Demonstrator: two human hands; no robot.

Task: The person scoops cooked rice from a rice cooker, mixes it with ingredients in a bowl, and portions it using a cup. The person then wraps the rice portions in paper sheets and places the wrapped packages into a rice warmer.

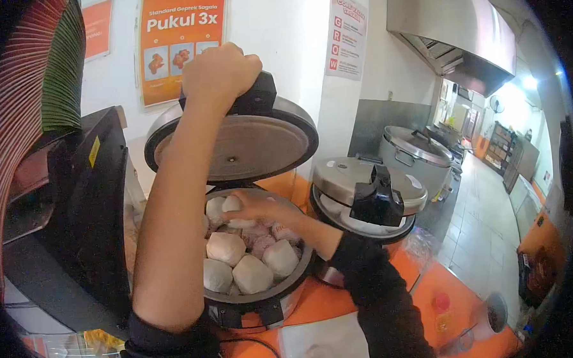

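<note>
My left hand point(222, 73) is closed round the black handle of the raised lid point(231, 149) of a large round cooker point(303, 258). Inside the cooker lie several white paper-wrapped bundles point(252, 274), piled up, some with red print. My right hand point(257, 208) reaches into the back of the cooker, its fingers on a pale bundle point(231, 206) near the rear rim. The fingertips are partly blurred, and whether they grip that bundle is hard to see.
A second cooker point(370, 188) with its lid down stands to the right, a large pot point(416, 148) behind it. A black machine point(77, 220) is at the left. Orange counter point(395, 328) holds a white sheet point(325, 343) and a metal cup point(495, 312).
</note>
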